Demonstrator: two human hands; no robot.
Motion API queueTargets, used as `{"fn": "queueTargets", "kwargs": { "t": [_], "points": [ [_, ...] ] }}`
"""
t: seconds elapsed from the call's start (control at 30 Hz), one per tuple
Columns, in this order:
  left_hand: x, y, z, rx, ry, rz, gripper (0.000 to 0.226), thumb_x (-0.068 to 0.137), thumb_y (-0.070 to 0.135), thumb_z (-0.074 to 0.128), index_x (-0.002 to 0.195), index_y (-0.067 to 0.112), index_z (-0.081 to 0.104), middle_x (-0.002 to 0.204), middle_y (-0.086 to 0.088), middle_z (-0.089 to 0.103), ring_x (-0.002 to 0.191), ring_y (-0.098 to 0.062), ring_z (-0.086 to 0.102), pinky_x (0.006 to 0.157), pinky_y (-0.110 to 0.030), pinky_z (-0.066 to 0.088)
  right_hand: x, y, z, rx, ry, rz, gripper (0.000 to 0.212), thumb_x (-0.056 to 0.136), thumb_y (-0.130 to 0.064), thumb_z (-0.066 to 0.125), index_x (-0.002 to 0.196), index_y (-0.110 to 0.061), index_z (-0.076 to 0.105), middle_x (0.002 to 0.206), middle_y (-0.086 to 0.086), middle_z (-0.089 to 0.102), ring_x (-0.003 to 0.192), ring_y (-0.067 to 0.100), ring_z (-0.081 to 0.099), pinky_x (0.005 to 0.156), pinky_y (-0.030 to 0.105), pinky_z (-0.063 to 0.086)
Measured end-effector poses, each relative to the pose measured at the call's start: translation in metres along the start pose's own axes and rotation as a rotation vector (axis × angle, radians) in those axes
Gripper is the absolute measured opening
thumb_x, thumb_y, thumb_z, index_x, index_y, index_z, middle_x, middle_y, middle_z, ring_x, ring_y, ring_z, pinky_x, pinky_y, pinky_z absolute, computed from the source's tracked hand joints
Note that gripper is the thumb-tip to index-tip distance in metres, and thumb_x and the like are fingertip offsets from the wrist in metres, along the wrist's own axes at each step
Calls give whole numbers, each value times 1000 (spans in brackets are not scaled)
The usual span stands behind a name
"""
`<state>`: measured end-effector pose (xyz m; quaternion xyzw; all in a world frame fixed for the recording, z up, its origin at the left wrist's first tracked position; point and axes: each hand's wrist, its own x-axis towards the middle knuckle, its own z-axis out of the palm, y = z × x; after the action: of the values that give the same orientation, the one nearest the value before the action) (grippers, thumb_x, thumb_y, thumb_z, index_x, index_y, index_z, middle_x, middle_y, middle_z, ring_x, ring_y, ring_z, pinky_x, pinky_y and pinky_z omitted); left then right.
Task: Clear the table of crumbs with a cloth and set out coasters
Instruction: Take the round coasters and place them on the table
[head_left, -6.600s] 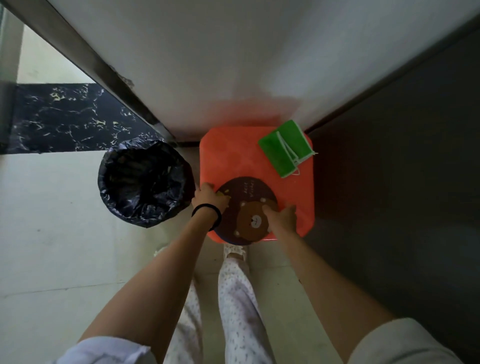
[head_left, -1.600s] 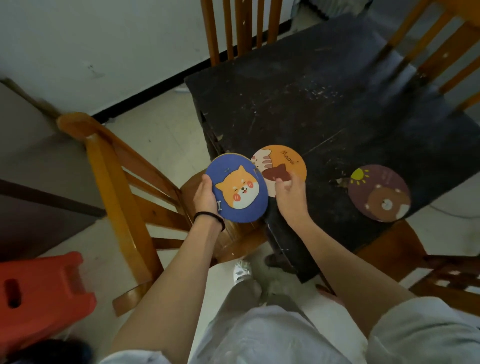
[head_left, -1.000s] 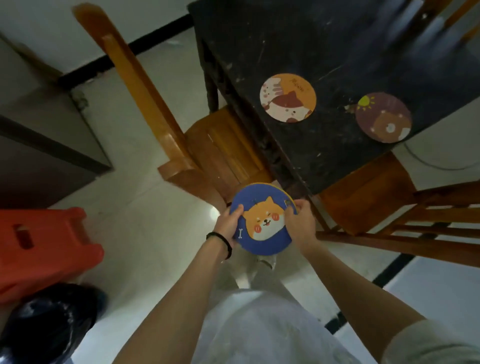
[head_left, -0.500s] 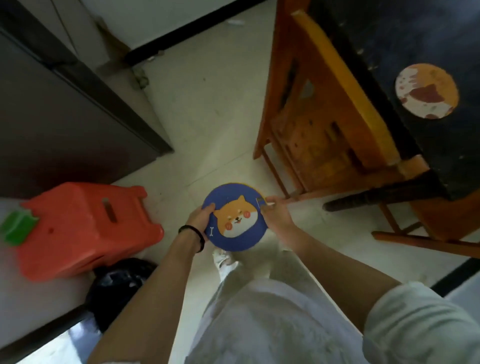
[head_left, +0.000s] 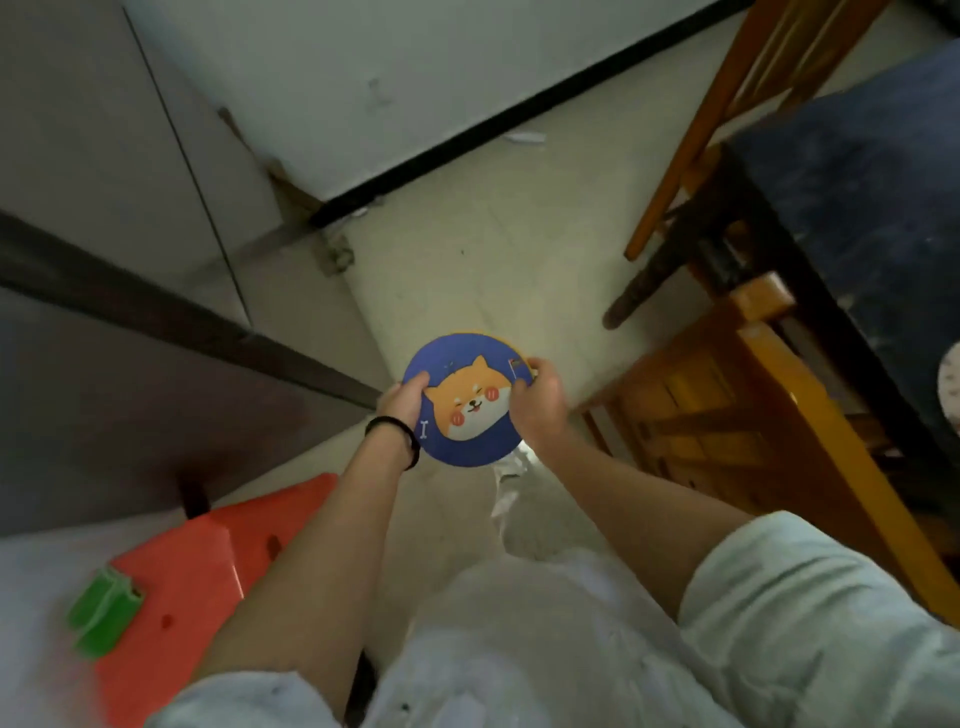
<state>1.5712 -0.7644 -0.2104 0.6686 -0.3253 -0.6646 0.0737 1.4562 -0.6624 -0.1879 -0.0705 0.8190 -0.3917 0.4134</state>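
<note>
Both hands grip the round blue dog coaster (head_left: 467, 402) over the floor, left hand (head_left: 404, 401) on its left edge, right hand (head_left: 536, 402) on its right. Orange stool (head_left: 192, 577) with the green cloth (head_left: 104, 618) sits lower left of it, dark counter (head_left: 857, 208) upper right.

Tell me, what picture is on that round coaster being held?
The coaster is dark blue with an orange-and-white cartoon dog face and a small bone, seen in the head view.

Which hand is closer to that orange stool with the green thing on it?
Left. The left hand holds the doggy coaster on the side toward the orange stool; the right hand holds the coaster's far edge, toward the wooden chair.
</note>
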Motion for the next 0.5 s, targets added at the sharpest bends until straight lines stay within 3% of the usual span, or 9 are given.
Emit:
{"fn": "queueTargets", "kwargs": {
  "t": [0.1, 0.2, 0.3, 0.5],
  "points": [
    [22, 59, 5, -28, 21, 29, 35, 91, 34, 54, 118, 11, 57, 107, -11, 66, 96, -31, 64, 93, -51, 49, 34, -60, 5, -21, -10, -36, 34, 94, -15, 38, 127, -15, 45, 123, 5, 54, 102, 24, 55, 83, 33, 45],
    [34, 129, 23, -29, 9, 70, 28, 90, 34, 56, 111, 16, 59, 97, -7, 68, 89, -30, 65, 89, -48, 52, 75, -121, 2, -22, 5, -63, 44, 95, -11, 36, 139, -16, 34, 138, 7, 42, 119, 25, 48, 90, 29, 38],
    [53, 177, 49, -16, -79, 96, 25, 92, 34, 54, 108, 16, 61, 93, -7, 70, 81, -26, 66, 81, -44, 53, 104, -158, -4, -31, 50, -58, 47, 96, -10, 37, 142, -17, 29, 139, 9, 36, 118, 26, 47, 85, 26, 35],
    [111, 295, 157, 162, -391, 105, 40, 95, 34, 49, 124, 8, 57, 115, -16, 65, 100, -33, 63, 91, -49, 49, 204, -221, -50, 121, 317, 39, 48, 96, -11, 36, 143, -17, 28, 138, 11, 35, 119, 26, 46, 95, 32, 37]
  ]
}}
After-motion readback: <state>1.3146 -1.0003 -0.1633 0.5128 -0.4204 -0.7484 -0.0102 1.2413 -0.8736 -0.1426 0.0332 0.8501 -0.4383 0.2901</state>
